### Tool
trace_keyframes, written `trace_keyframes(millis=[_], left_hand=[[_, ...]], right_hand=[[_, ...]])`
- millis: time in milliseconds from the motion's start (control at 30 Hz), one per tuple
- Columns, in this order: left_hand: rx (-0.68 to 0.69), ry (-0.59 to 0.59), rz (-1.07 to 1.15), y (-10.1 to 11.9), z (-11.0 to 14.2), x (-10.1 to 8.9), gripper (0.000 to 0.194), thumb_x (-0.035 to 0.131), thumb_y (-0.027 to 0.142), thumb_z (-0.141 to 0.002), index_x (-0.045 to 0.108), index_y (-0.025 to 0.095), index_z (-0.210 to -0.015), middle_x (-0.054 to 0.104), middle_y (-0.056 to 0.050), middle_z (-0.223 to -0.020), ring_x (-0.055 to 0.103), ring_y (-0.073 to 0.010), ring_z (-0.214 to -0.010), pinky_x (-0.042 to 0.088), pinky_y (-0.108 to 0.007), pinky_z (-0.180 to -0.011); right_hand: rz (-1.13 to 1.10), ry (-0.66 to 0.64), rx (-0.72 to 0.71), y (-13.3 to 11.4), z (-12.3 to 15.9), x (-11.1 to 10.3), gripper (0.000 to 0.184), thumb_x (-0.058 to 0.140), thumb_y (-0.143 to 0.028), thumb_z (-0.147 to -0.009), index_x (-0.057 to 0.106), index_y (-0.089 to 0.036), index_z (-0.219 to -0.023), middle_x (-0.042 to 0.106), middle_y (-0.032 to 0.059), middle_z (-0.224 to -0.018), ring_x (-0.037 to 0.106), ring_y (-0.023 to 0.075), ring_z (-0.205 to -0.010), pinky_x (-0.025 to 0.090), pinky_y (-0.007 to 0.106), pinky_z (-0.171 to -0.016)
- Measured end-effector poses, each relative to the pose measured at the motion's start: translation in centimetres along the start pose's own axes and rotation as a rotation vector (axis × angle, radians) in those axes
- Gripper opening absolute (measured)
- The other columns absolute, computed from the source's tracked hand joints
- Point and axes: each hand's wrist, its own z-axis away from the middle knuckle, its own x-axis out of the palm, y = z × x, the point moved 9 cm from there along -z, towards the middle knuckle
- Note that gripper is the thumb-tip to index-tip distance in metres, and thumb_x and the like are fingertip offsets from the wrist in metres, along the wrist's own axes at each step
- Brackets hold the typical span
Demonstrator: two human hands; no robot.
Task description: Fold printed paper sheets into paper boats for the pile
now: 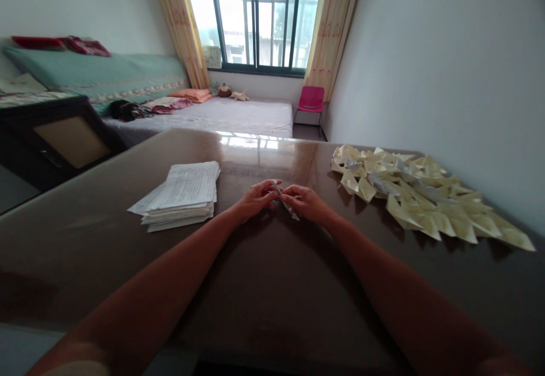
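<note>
Between my two hands is a small piece of folded paper [293,214], narrow and whitish, held just above the brown table [272,285]. My left hand [258,199] pinches its upper left part with bent fingers. From the other side, my right hand [306,199] grips the same paper, whose pointed end sticks out below the fingers. Most of the fold is hidden behind the fingers. To the left lies a stack of printed sheets [185,188]. Off to the right, many folded paper boats [409,217] in cream and some grey stand crowded together.
Beyond the table's far edge is a bed [251,112] with clothes [128,110] and orange folded bedding [191,94]. A pink chair [310,100] stands by the right wall. A dark cabinet [63,132] is at the left.
</note>
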Motion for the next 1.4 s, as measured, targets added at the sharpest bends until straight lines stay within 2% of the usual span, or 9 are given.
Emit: trace_keyframes(millis=[233, 600, 667, 767, 900, 1000, 1100, 1267, 1400], left_hand=[[0.005, -0.033, -0.091, 0.2, 0.1, 0.5, 0.058, 0.064, 0.051, -0.079, 0.058, 0.018, -0.126, 0.064, -0.012, -0.118, 0.061, -0.0249, -0.102, 0.052, -0.027, -0.069], [0.096, -0.068, -0.261, 0.5, -0.1, 1.0, 0.056, 0.063, 0.043, -0.08, 0.056, 0.015, -0.128, 0.063, -0.013, -0.123, 0.062, -0.025, -0.1, 0.054, -0.028, -0.067], [0.126, -0.055, -0.342, 0.7, -0.1, 1.0, 0.055, 0.062, 0.039, -0.081, 0.054, 0.014, -0.13, 0.064, -0.013, -0.121, 0.062, -0.0245, -0.1, 0.054, -0.029, -0.071], [0.176, -0.001, -0.491, 0.9, 0.0, 1.1, 0.051, 0.058, 0.03, -0.082, 0.053, 0.013, -0.13, 0.068, -0.011, -0.112, 0.063, -0.0229, -0.097, 0.053, -0.031, -0.077], [0.293, 0.123, -0.621, 1.7, 0.4, 1.8, 0.05, 0.051, 0.018, -0.081, 0.052, 0.016, -0.131, 0.055, -0.011, -0.129, 0.057, -0.0223, -0.11, 0.05, -0.032, -0.089], [0.297, 0.245, -0.711, 1.9, 0.6, 1.6, 0.054, 0.051, 0.018, -0.082, 0.046, 0.016, -0.135, 0.047, -0.013, -0.131, 0.058, -0.0189, -0.098, 0.051, -0.032, -0.085], [0.299, 0.329, -0.752, 2.4, 0.8, 1.0, 0.05, 0.051, 0.015, -0.08, 0.05, 0.018, -0.131, 0.052, -0.009, -0.113, 0.057, -0.0156, -0.085, 0.052, -0.03, -0.079], [0.344, 0.384, -0.752, 3.5, 0.9, 0.1, 0.041, 0.05, 0.009, -0.077, 0.062, 0.021, -0.114, 0.053, -0.004, -0.096, 0.056, -0.0139, -0.08, 0.049, -0.024, -0.073], [0.345, 0.354, -0.782, 3.4, 0.9, 0.4, 0.04, 0.053, 0.014, -0.078, 0.06, 0.019, -0.117, 0.052, -0.004, -0.098, 0.054, -0.0128, -0.075, 0.049, -0.026, -0.074]], right_hand=[[-0.264, -0.089, 0.093, 1.1, 0.1, 0.7, 0.044, 0.066, -0.052, -0.074, 0.064, -0.015, -0.098, 0.063, 0.0023, -0.081, 0.053, 0.0084, -0.055, 0.039, 0.019, -0.043], [-0.286, -0.134, 0.107, 1.8, 0.1, 0.6, 0.04, 0.067, -0.048, -0.075, 0.062, -0.015, -0.095, 0.06, 0.0002, -0.072, 0.053, 0.009, -0.057, 0.041, 0.019, -0.049], [-0.205, -0.109, 0.079, 1.5, 0.1, 0.3, 0.037, 0.064, -0.046, -0.078, 0.062, -0.015, -0.099, 0.062, 0.0013, -0.076, 0.054, 0.0095, -0.057, 0.041, 0.02, -0.051], [0.167, 0.043, -0.007, 0.0, 0.4, -0.7, 0.033, 0.063, -0.036, -0.078, 0.062, -0.02, -0.106, 0.065, 0.0027, -0.09, 0.056, 0.0105, -0.063, 0.04, 0.022, -0.057], [0.614, 0.168, -0.063, -2.3, 1.0, -0.4, 0.025, 0.058, -0.029, -0.081, 0.06, -0.021, -0.104, 0.067, 0.0048, -0.097, 0.06, 0.016, -0.076, 0.037, 0.024, -0.064], [0.648, 0.202, -0.081, -2.9, 1.0, -0.2, 0.013, 0.048, -0.026, -0.087, 0.058, -0.02, -0.093, 0.067, 0.0055, -0.091, 0.06, 0.0169, -0.077, 0.037, 0.025, -0.066], [0.58, 0.239, -0.11, -3.2, 0.8, -0.6, 0.01, 0.05, -0.025, -0.085, 0.057, -0.021, -0.091, 0.067, 0.004, -0.088, 0.058, 0.0157, -0.075, 0.037, 0.024, -0.068], [0.598, 0.323, -0.067, -3.5, 1.0, -2.1, 0.008, 0.05, -0.025, -0.084, 0.056, -0.021, -0.088, 0.065, 0.0022, -0.081, 0.057, 0.015, -0.069, 0.035, 0.024, -0.064], [0.667, 0.262, -0.092, -4.5, 1.3, -1.4, 0.01, 0.049, -0.028, -0.085, 0.056, -0.022, -0.088, 0.065, 0.0017, -0.08, 0.057, 0.0155, -0.069, 0.031, 0.025, -0.061]])
